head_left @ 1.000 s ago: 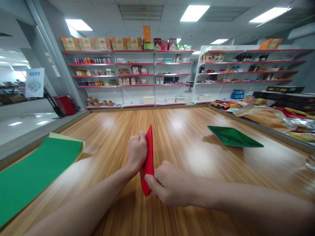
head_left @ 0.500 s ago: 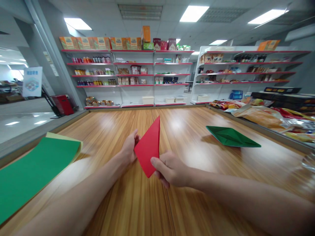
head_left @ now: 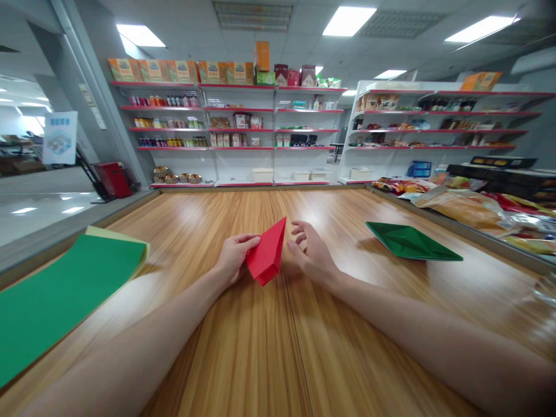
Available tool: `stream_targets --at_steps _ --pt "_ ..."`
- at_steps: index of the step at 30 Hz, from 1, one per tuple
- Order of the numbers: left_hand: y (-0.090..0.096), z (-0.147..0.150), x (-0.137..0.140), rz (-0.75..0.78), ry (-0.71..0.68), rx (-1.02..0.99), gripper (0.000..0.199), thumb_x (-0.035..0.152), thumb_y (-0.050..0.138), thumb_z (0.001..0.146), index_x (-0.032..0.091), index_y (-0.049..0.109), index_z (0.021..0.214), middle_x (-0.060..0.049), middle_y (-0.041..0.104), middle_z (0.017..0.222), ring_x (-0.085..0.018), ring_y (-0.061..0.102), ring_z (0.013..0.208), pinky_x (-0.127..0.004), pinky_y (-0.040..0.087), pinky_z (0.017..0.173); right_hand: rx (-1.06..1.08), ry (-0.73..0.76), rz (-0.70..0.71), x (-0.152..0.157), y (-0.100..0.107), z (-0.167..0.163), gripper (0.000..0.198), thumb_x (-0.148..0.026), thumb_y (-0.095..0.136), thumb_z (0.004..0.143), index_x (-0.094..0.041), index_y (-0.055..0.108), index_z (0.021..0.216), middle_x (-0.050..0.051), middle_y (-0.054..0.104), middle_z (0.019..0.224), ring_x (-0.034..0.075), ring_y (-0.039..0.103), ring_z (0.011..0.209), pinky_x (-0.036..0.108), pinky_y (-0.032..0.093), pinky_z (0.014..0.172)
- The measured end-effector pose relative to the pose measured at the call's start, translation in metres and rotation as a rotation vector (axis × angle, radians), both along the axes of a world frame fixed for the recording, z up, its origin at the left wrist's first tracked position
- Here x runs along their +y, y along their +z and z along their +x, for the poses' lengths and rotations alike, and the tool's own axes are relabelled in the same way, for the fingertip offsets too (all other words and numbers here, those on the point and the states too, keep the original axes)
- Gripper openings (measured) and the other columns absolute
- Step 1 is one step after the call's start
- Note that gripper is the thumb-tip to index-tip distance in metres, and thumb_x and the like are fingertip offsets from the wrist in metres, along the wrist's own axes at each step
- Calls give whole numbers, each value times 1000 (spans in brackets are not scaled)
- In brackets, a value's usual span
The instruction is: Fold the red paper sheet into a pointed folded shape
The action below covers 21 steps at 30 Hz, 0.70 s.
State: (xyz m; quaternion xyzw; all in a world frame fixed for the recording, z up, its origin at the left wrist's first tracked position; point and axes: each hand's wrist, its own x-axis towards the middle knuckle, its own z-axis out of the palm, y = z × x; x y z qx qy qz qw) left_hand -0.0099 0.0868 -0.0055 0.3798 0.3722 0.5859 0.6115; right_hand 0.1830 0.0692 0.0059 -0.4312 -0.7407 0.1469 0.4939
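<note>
A folded piece of red paper (head_left: pixel 267 252) is held above the middle of the wooden table, its pointed end tilted up and away. My left hand (head_left: pixel 237 255) is closed on its left edge, thumb on top. Just right of the paper, my right hand (head_left: pixel 311 252) is open with curved fingers apart and nothing in them. A folded piece of green paper (head_left: pixel 412 242) rests on the table to the right. On the left lie green sheets (head_left: pixel 73 284) with a pale yellow sheet (head_left: pixel 117 237) showing beneath them.
The wooden table (head_left: pixel 208 359) has a raised rim. Packaged snacks (head_left: pixel 469 208) and dark boxes (head_left: pixel 504 179) are heaped beyond its right edge. A clear, shiny object (head_left: pixel 546 288) sits at the far right. Stocked shelves (head_left: pixel 241 128) stand behind the table.
The right hand has let go of the red paper's lower edge and moved up and right, opening. The left hand now grips the paper, which has turned and tilted, showing its folded lower end.
</note>
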Motion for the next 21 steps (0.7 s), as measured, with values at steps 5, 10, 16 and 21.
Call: stream_targets --at_steps 5,10,16,21 --pt "2 -2 -2 13 -97 22 28 25 78 65 8 69 85 -9 71 71 -16 65 58 -24 50 56 -295 18 272 7 -2 4 35 -21 59 77 -21 65 111 14 51 127 29 47 117 45 41 95" --pt "11 -7 -9 38 -244 -56 57 63 55 78 12 66 101 -13 71 89 -24 67 77 -34 53 66 -198 55 169 8 -6 0 22 -25 49 89 -19 69 97 6 69 86 20 63 80 32 48 75" --pt "5 13 -24 379 -469 -51 79 71 70 54 18 64 112 -15 62 121 -34 52 117 -40 46 89 60 -198 -18 7 -1 -1 41 -48 47 89 -14 64 74 6 64 59 17 58 47 26 40 47" --pt "-1 22 -22 249 -246 65 38 30 81 65 12 68 96 -13 71 99 -26 67 86 -36 52 77 290 23 -197 4 -3 -5 43 -53 56 82 -14 60 63 6 62 53 17 58 45 26 43 45"
